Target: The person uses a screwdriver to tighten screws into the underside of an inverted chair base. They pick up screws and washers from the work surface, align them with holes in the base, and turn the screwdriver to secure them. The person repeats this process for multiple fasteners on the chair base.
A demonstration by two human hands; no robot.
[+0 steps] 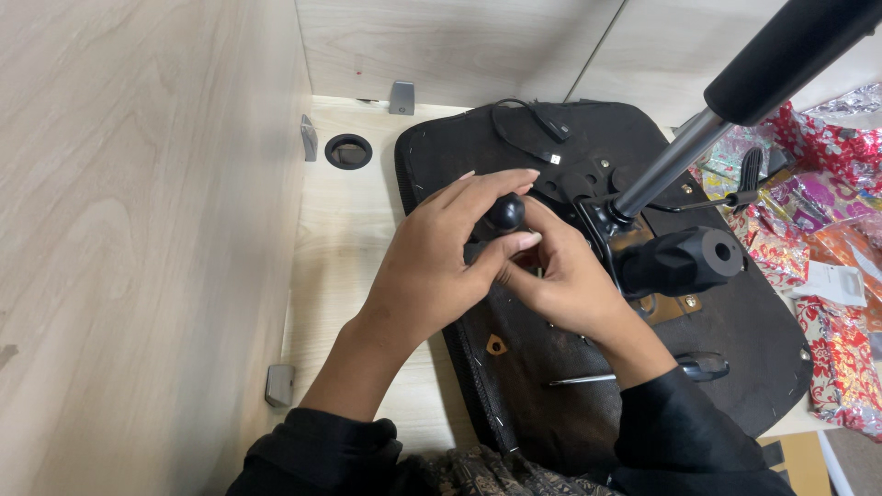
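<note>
A small round black knob [504, 213] sits at the middle of the work, on the mechanism bolted to the underside of an upturned black chair seat [551, 404]. The left hand [432, 266] is curled around the knob, fingers arched over its top and the thumb pressed in below, so the knob is pinched between them. The right hand [565, 280] lies just beside it, touching the left thumb, with its fingers tucked under toward the mechanism; whether they grip anything there cannot be told, since the left hand covers them.

Judging from this pose, the step in hand is working the knob on its stem, with the right hand steadying the part beneath (turning or pushing, the picture does not say which). A further move at the knob would call for a firm pinch and a steady wrist, and for the seat to stay flat on the counter [344, 239].

Just right of the hands a thick black tube [684, 262] sticks out of the mechanism, open end showing. A metal column with a black sleeve [726, 101] rises from the same spot toward the upper right. A screwdriver [643, 372] lies on the seat, partly under the right forearm. Shiny red patterned wrapping [831, 174] is heaped at the right edge. On the counter to the upper left is a round cable hole [348, 151], and wooden panels close it in at left and behind.
</note>
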